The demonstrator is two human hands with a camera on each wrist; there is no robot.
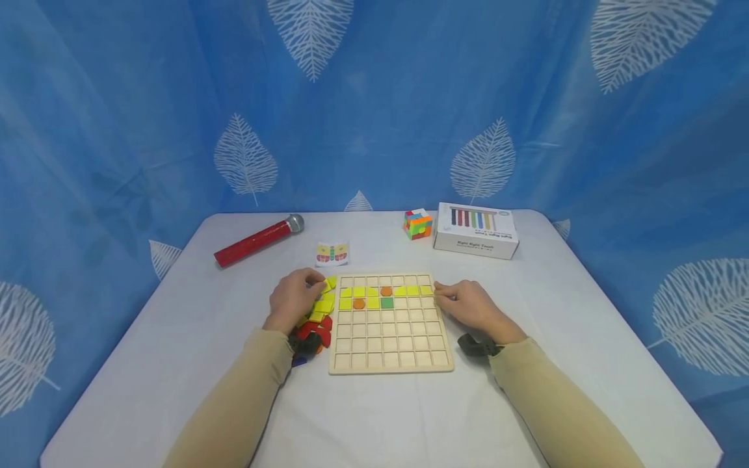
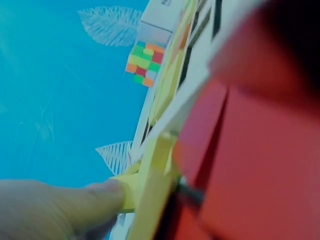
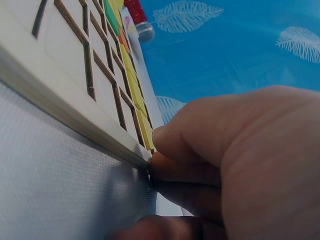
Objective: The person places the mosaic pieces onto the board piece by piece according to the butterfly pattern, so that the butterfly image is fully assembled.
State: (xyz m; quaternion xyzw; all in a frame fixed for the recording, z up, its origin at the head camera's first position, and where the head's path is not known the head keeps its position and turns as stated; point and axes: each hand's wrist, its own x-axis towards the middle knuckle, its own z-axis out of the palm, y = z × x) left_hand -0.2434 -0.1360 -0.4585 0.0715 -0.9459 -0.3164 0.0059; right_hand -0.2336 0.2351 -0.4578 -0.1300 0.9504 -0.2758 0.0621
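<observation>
A wooden grid board lies on the table; yellow pieces, orange pieces and a green square fill parts of its second and third rows. Left of the board is a pile of yellow and red pieces. Over this pile my left hand pinches a yellow piece between thumb and finger. At the board's right edge, by the end of the second row, my right hand holds the rim with thumb and curled fingers, beside a yellow piece.
A picture card lies behind the board's left corner. Farther back are a red microphone at the left, a colourful puzzle cube and a white box at the right. Blue and red pieces sit under the left wrist.
</observation>
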